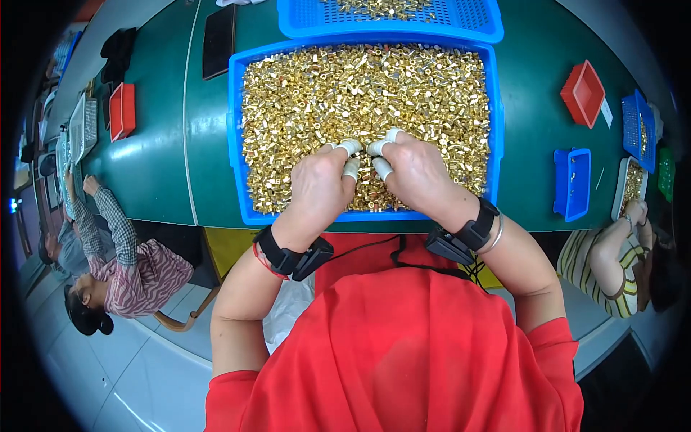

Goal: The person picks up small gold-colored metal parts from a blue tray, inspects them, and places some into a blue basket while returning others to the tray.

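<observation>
The small brass fittings [403,86] are lying heaped in a blue plastic tray [235,144] that is sitting on the green surface [158,158], close to its near edge. Each piece is probably hard, smooth and a little slippery, light on its own though the full tray would be heavy; one is best pinched across its sides between two fingertips.

The left hand [317,189] and the right hand [417,176] are resting on the heap at the near middle of the tray, knuckles almost touching. White finger cots [350,147] are covering the fingertips, which are curling inward and meeting over the pile. Both hands seem to be pinching at pieces, but whether either is actually gripping one I cannot tell. The fittings are lying directly under and all around the fingers.

A second blue tray [475,29] is standing just beyond, toward the far edge.
</observation>
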Tool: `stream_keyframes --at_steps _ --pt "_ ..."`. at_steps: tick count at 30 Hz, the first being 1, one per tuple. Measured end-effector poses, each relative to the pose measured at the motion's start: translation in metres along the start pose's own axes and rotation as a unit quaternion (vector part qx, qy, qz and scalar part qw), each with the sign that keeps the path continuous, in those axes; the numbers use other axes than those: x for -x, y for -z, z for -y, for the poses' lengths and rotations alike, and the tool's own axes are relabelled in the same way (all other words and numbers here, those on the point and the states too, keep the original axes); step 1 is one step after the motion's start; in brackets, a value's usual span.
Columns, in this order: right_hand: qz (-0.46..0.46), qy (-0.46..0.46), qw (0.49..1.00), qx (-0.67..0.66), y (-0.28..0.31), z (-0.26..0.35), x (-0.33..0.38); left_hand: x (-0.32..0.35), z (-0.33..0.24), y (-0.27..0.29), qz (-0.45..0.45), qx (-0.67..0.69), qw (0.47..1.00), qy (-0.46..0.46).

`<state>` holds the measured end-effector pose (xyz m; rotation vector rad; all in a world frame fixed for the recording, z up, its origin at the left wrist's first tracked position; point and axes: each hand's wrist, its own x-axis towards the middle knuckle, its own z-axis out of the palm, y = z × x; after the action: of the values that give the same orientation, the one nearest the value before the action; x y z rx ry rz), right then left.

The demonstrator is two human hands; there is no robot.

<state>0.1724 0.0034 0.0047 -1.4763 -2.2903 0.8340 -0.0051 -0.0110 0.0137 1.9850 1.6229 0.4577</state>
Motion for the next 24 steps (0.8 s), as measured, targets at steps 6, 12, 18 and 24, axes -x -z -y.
stream_keyframes --at_steps 6,12,18,24 --pt "0.033 0.010 0.997 0.065 0.007 -0.005 0.005 -0.002 0.009 0.012 -0.017 -0.122 0.992 -0.002" --pt "0.004 0.035 0.999 0.027 0.007 0.008 0.006 0.003 0.003 0.003 -0.003 -0.033 0.999 -0.032" --pt "0.052 0.020 0.996 0.069 0.009 0.001 0.014 0.005 0.007 0.006 0.011 -0.068 0.997 -0.037" --pt "0.005 0.050 0.998 0.034 0.009 0.008 0.001 0.011 0.000 0.014 0.014 -0.072 0.997 -0.021"
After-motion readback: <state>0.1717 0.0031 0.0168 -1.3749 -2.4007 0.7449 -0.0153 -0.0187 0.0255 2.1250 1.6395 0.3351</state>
